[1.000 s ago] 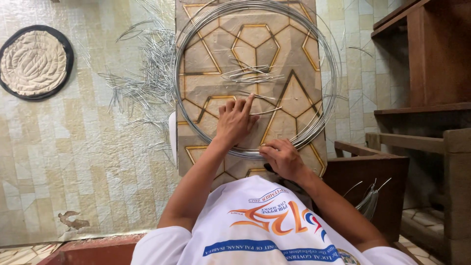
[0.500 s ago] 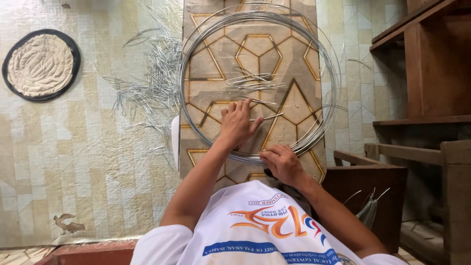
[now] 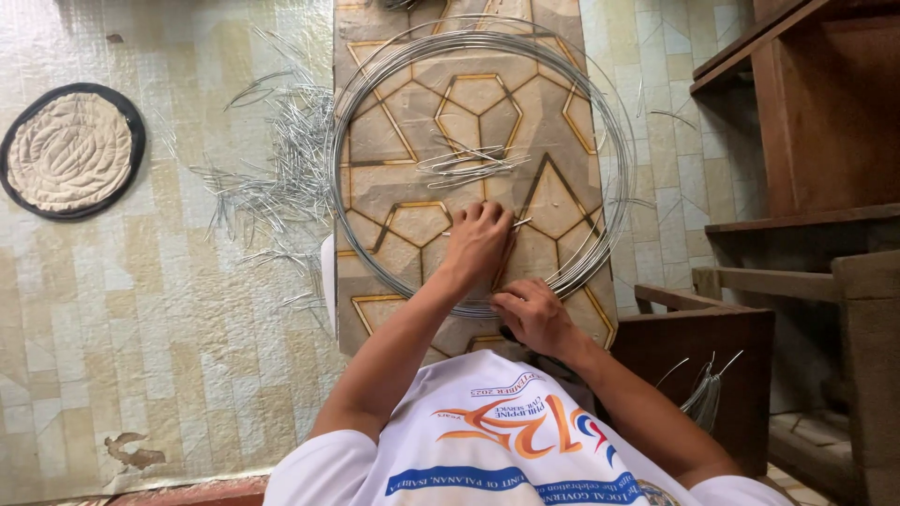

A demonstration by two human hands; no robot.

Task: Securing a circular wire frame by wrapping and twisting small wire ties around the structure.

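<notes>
A large coil of thin grey wire point(image 3: 375, 112) lies on a tan board with a geometric line pattern point(image 3: 562, 37). My left hand point(image 3: 476, 245) rests on the board inside the coil, its fingers pinched on a short wire piece point(image 3: 521, 223) that sticks out to the right. My right hand point(image 3: 532, 319) sits just below it at the coil's near edge, fingers curled around the wire strands, with something dark under the palm. A small bundle of cut wire pieces point(image 3: 466, 161) lies in the middle of the coil.
A scattered heap of short cut wires point(image 3: 281, 178) covers the tiled floor left of the board. A round woven mat point(image 3: 70, 150) lies at far left. Wooden furniture point(image 3: 806, 150) stands on the right, and bent wires point(image 3: 705, 394) hang from a dark wooden box point(image 3: 698, 342).
My left hand has shifted slightly toward the right hand at the coil's near edge. The coil and the cut pieces have stayed where they were.
</notes>
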